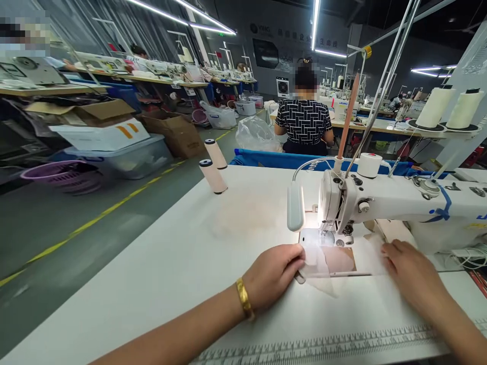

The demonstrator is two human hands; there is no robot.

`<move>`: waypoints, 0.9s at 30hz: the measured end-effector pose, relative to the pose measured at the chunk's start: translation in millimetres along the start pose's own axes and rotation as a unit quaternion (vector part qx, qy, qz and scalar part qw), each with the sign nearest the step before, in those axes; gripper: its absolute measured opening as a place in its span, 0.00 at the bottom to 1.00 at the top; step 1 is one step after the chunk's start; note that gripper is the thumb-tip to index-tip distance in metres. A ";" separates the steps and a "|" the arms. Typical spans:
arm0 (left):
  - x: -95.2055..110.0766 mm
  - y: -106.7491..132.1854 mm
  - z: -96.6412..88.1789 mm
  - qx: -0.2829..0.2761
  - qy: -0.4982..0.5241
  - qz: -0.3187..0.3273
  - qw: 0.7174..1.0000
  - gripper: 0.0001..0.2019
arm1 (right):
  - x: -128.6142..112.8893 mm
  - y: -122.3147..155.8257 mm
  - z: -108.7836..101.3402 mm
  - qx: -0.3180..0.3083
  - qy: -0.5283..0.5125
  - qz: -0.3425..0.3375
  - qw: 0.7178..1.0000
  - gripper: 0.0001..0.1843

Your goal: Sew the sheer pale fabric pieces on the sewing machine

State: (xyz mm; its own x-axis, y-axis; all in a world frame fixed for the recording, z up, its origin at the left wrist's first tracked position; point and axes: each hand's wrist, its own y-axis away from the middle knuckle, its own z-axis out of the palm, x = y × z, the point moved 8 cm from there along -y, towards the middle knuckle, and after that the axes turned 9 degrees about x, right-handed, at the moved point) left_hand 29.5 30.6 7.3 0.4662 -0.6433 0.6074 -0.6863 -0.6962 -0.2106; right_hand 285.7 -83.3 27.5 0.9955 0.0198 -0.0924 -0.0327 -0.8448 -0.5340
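My left hand (pixel 274 274) rests on the white sewing table (pixel 171 268), fingers curled and pinching the edge of a thin white piece of fabric (pixel 317 263) in front of the needle. My right hand (pixel 411 276) lies on the right side of the same fabric, fingers pressed down flat on it. The fabric lies under the presser foot (pixel 326 238) of the white sewing machine (pixel 399 203). A gold bangle sits on my left wrist.
Two thread cones (pixel 213 167) stand at the table's far left edge. Larger white spools (pixel 451 107) stand on a rack behind the machine. A person in a patterned top (pixel 303 124) sits ahead with their back turned. Boxes and bins (pixel 114 137) line the aisle on the left.
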 end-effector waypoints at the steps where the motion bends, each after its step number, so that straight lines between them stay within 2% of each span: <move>1: -4.4 1.4 -4.1 -0.007 0.006 -0.018 1.000 0.11 | 0.5 -0.7 -6.0 0.025 0.040 -0.015 0.999 0.12; 3: -8.8 2.1 -16.3 0.012 -0.014 -0.030 0.999 0.09 | -15.1 -1.9 -10.0 0.045 0.037 -0.060 0.996 0.13; 5: -7.4 1.1 -36.1 0.094 -0.049 -0.026 0.994 0.08 | -44.6 -3.4 -2.7 0.020 -0.055 -0.105 0.993 0.13; 7: -1.2 1.9 -53.5 0.177 -0.056 -0.025 0.982 0.10 | -68.4 -7.4 13.5 -0.024 -0.116 -0.101 0.988 0.10; 8: 2.8 1.8 -55.7 0.186 -0.040 -0.026 0.981 0.10 | -75.4 -10.6 21.5 -0.031 -0.114 -0.087 0.989 0.09; 10: 10.6 -0.1 -45.2 0.128 0.019 -0.040 0.991 0.10 | -83.3 -16.4 37.7 -0.054 -0.106 -0.062 0.991 0.06; 13: 15.6 -0.3 -15.2 0.009 0.086 -0.109 0.990 0.12 | -89.6 -19.9 47.2 -0.082 -0.150 -0.047 0.984 0.12; 15: 15.1 -0.7 0.6 -0.015 0.074 -0.146 0.986 0.15 | -94.4 -17.1 42.7 -0.092 -0.207 -0.040 0.973 0.12; 16: 16.3 -2.0 7.1 -0.018 0.054 -0.143 0.988 0.15 | -96.5 -14.0 39.5 -0.098 -0.234 -0.032 0.967 0.11; 19: 25.4 -7.2 23.2 -0.020 0.003 -0.075 0.997 0.07 | -101.3 0.2 33.4 -0.126 -0.283 -0.006 0.951 0.09; 21: 25.9 -7.7 24.9 -0.016 0.009 -0.052 0.998 0.05 | -100.3 10.0 31.1 -0.129 -0.276 0.000 0.953 0.10; 22: 21.7 -6.8 22.4 -0.015 0.028 -0.064 0.997 0.05 | -98.2 14.4 30.3 -0.128 -0.267 0.002 0.955 0.10; 25: -5.3 1.7 4.8 -0.027 0.084 -0.164 0.982 0.05 | -86.2 25.6 28.8 -0.122 -0.248 0.020 0.961 0.10; 27: -23.0 9.0 -11.5 -0.040 0.080 -0.227 0.970 0.06 | -79.7 31.3 27.4 -0.119 -0.243 0.024 0.963 0.08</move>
State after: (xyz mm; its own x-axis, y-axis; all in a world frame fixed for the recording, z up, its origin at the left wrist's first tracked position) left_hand 6.2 42.8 0.3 0.6420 -0.2145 0.7360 -0.4746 -0.8652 0.1618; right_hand 202.9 -96.7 -4.9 0.8329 0.1757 -0.5248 0.0002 -0.9483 -0.3173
